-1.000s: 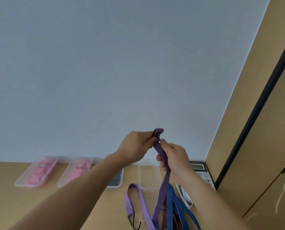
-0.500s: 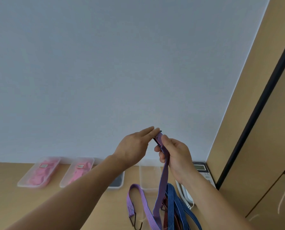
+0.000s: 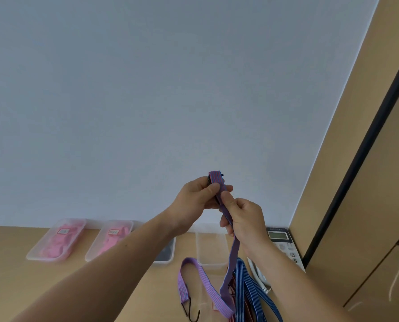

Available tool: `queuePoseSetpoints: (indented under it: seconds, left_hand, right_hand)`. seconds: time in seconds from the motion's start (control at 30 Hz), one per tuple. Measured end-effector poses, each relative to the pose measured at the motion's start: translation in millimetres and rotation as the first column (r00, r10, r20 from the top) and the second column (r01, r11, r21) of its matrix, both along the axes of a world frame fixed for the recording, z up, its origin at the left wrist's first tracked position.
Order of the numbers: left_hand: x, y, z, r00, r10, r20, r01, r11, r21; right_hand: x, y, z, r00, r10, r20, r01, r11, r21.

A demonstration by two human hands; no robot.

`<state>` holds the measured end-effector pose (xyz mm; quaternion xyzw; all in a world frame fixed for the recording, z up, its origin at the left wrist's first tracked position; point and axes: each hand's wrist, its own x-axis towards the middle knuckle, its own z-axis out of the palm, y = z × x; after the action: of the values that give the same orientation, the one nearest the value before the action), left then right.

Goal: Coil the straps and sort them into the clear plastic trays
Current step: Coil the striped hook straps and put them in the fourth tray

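Head view, near to far. At the near edge of the bench (image 3: 12, 270), right of centre, loose blue straps (image 3: 247, 282) and a red strap (image 3: 232, 319) lie uncoiled in a heap. Beside them the free end of the purple strap (image 3: 234, 252) loops on the bench and ends in a black hook (image 3: 192, 316). From that heap the purple strap rises to both hands, which are held above the bench. Right hand (image 3: 245, 219): fingers curled round the strap, gripping it just below the left hand. Left hand (image 3: 191, 201): thumb and fingers pinch the strap's folded upper end, where one short turn shows above the fingers. Along the far edge, against the wall (image 3: 147, 101), stand four trays. The left pink tray (image 3: 45, 259) and second pink tray (image 3: 93, 259) are labelled and hold pink items, likely coiled straps. The third tray (image 3: 168, 260) has dark contents and is partly hidden by the left forearm. The empty tray (image 3: 209, 247) lies directly beyond the hanging strap. A telephone (image 3: 284, 245) sits at the far right corner. Judgement: sorting is partly done. The purple coil is barely begun, and the blue and red straps await coiling.
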<state>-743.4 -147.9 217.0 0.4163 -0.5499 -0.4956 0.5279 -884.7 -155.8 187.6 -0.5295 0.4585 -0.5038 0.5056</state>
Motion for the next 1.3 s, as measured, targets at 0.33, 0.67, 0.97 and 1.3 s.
queuePoseSetpoints:
  seconds: [0.33, 0.67, 0.97, 1.3]
  left_hand:
    - [13.9, -3.3, -8.6, 0.949, 0.187, 0.254, -0.13, 0.965, -0.228]
    - [20.9, -1.7, -19.8, 0.434, 0.611, 0.662, 0.287, 0.603, -0.744]
    - [13.9, 0.3, -9.6, 0.993, 0.018, 0.114, -0.014, 0.999, -0.036]
    - [12.6, 1.5, 2.6, 0.999, -0.037, 0.03, 0.037, 0.999, 0.002]
  right_hand:
    - [-0.2, 0.2, -4.1, 0.997, 0.069, -0.021, -0.067, 0.995, 0.073]
    - [0.7, -1.6, 7.4, 0.991, 0.124, 0.045, -0.128, 0.986, 0.103]
    - [1.1, 3.6, 5.5, 0.989, 0.116, 0.092, -0.107, 0.99, -0.095]
    - [-1.2, 2.3, -1.9, 0.999, 0.048, -0.019, -0.048, 0.999, 0.01]
